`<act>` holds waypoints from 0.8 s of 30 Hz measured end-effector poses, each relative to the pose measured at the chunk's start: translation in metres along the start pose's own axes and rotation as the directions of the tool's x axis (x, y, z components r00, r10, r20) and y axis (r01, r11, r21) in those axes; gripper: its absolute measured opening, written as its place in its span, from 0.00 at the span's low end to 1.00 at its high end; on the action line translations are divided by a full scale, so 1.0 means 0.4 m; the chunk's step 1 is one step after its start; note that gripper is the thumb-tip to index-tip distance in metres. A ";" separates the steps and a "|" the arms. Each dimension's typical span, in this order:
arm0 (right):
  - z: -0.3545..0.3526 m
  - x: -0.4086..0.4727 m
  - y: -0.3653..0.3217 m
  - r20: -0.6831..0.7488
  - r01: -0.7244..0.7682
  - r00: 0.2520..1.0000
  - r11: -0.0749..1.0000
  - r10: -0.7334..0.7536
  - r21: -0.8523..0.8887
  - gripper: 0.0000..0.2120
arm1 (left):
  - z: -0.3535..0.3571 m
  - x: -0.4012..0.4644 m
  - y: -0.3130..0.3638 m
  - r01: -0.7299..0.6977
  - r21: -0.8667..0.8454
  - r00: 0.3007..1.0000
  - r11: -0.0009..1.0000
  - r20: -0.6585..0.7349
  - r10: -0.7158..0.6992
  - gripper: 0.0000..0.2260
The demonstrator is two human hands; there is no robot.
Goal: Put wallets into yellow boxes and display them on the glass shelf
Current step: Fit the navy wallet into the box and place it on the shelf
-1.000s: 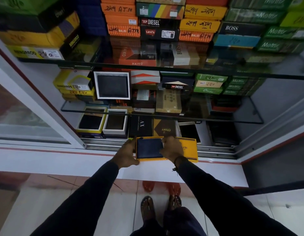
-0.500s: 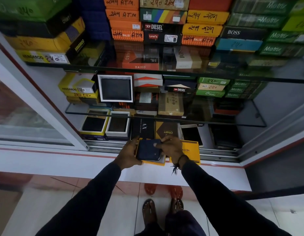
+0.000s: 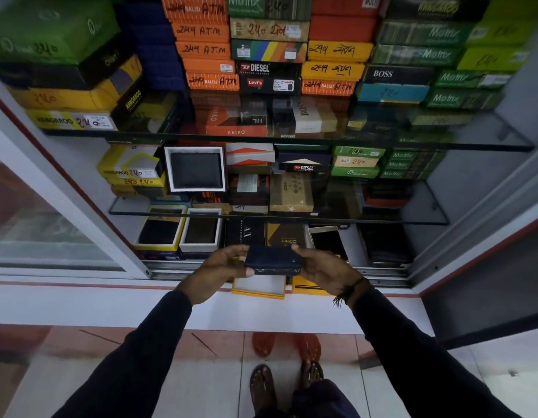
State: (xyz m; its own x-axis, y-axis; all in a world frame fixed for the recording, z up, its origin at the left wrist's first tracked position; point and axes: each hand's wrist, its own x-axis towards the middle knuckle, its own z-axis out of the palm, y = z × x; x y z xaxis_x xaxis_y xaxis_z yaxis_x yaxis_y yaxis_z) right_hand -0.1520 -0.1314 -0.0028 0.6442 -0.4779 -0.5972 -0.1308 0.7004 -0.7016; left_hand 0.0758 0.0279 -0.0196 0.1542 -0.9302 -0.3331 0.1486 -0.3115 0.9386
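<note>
A dark blue wallet (image 3: 272, 260) with a zip edge is held level between my left hand (image 3: 215, 273) and my right hand (image 3: 322, 268), each gripping one end. Just below it, on the white ledge, lies the open yellow box (image 3: 258, 288) with a pale inside. The box's yellow lid (image 3: 307, 287) rests to its right, partly hidden under my right hand. Beyond the wallet runs the lower glass shelf (image 3: 126, 210) of the cabinet.
Open boxes showing dark wallets (image 3: 159, 232) (image 3: 201, 230) stand on the cabinet floor at left; another white-framed one (image 3: 196, 170) leans on the lower shelf. Stacked wallet boxes fill the upper glass shelf (image 3: 292, 140). A sliding glass door frame (image 3: 80, 212) stands at left.
The wallet lay in the yellow box under both hands; now both hands have lifted it out and hold it above the open box. The camera has tilted up.
</note>
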 end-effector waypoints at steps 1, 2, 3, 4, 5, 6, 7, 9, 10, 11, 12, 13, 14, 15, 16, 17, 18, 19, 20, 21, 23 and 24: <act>0.000 -0.003 0.005 -0.004 0.000 1.000 0.998 0.000 0.055 0.25 | 0.005 0.000 -0.007 0.011 -0.074 1.000 0.997 0.009 -0.010 0.34; 0.002 -0.005 0.011 -0.003 -0.005 1.000 0.994 0.006 0.110 0.26 | 0.014 -0.001 -0.011 0.034 -0.173 0.999 0.984 0.027 -0.030 0.34; 0.005 -0.006 0.017 0.026 -0.016 1.000 0.989 0.012 0.146 0.28 | 0.024 -0.001 -0.014 0.056 -0.260 0.997 0.964 0.060 -0.041 0.35; 0.007 -0.007 0.024 0.084 -0.029 0.996 0.986 0.015 0.165 0.31 | 0.039 -0.001 -0.012 0.077 -0.321 0.994 0.944 0.096 -0.048 0.34; 0.013 -0.006 0.033 0.163 -0.039 0.987 0.985 0.012 0.166 0.32 | 0.052 0.001 -0.013 0.085 -0.358 0.992 0.930 0.118 -0.046 0.33; 0.019 -0.007 0.039 0.236 -0.038 0.972 0.986 -0.001 0.160 0.31 | 0.064 0.002 -0.014 0.085 -0.395 0.991 0.915 0.125 -0.038 0.31; 0.025 -0.006 0.044 0.275 -0.025 0.961 0.990 -0.014 0.139 0.28 | 0.072 0.002 -0.016 0.079 -0.431 0.992 0.899 0.127 -0.026 0.30; 0.037 -0.007 0.047 0.282 0.006 0.959 0.997 -0.029 0.082 0.19 | 0.080 -0.002 -0.020 0.084 -0.493 0.990 0.866 0.141 -0.016 0.31; 0.044 -0.011 0.049 0.253 0.016 0.967 0.998 -0.030 0.057 0.16 | 0.082 -0.006 -0.022 0.093 -0.516 0.988 0.852 0.152 -0.016 0.32; 0.046 -0.009 0.054 0.211 0.022 0.977 0.999 -0.027 0.024 0.13 | 0.082 -0.009 -0.026 0.099 -0.534 0.988 0.840 0.154 -0.019 0.31; 0.044 -0.007 0.056 0.163 0.029 0.986 0.999 -0.026 -0.017 0.11 | 0.082 -0.010 -0.027 0.101 -0.549 0.989 0.830 0.146 -0.024 0.30; 0.039 -0.006 0.056 0.127 0.038 0.991 0.998 -0.031 -0.054 0.10 | 0.081 -0.011 -0.030 0.096 -0.554 0.991 0.827 0.132 -0.027 0.29; 0.031 -0.005 0.054 0.119 0.044 0.992 0.996 -0.035 -0.075 0.10 | 0.079 -0.014 -0.033 0.091 -0.549 0.993 0.831 0.114 -0.033 0.28; 0.018 -0.004 0.049 0.121 0.057 0.992 0.995 -0.046 -0.084 0.10 | 0.073 -0.018 -0.039 0.084 -0.538 0.995 0.839 0.086 -0.045 0.28; 0.003 -0.006 0.040 0.110 0.076 0.992 0.992 -0.065 -0.100 0.10 | 0.062 -0.025 -0.047 0.071 -0.531 0.997 0.844 0.036 -0.061 0.28; -0.011 -0.014 0.028 0.074 0.097 0.993 0.985 -0.087 -0.140 0.10 | 0.050 -0.032 -0.056 0.049 -0.527 0.997 0.849 -0.027 -0.075 0.30; -0.021 -0.024 0.014 0.023 0.108 0.994 0.974 -0.105 -0.199 0.11 | 0.037 -0.041 -0.063 0.020 -0.513 0.992 0.858 -0.095 -0.080 0.30; -0.031 -0.033 0.006 -0.036 0.104 0.992 0.958 -0.117 -0.266 0.14 | 0.028 -0.048 -0.070 -0.004 -0.475 0.987 0.880 -0.145 -0.074 0.30; -0.031 -0.043 -0.002 -0.078 0.104 0.988 0.945 -0.134 -0.311 0.16 | 0.027 -0.055 -0.071 -0.025 -0.421 0.983 0.907 -0.176 -0.055 0.28; -0.018 -0.054 -0.007 -0.090 0.122 0.983 0.940 -0.158 -0.320 0.16 | 0.032 -0.056 -0.073 -0.042 -0.377 0.980 0.925 -0.198 -0.036 0.24; 0.039 -0.076 -0.004 -0.083 0.200 0.970 0.944 -0.229 -0.263 0.14 | 0.059 -0.049 -0.075 -0.067 -0.359 0.970 0.931 -0.244 -0.025 0.20; 0.077 -0.083 0.002 -0.100 0.233 0.958 0.935 -0.267 -0.266 0.15 | 0.076 -0.044 -0.073 -0.073 -0.355 0.961 0.932 -0.273 -0.029 0.20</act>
State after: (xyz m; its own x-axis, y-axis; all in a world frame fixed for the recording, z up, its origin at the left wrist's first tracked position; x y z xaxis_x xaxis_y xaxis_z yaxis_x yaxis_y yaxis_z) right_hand -0.1502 -0.0985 0.0284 0.5769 -0.6982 -0.4239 -0.1727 0.4029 -0.8988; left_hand 0.0390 0.0475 -0.0386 0.4108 -0.8323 -0.3722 0.4740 -0.1538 0.8670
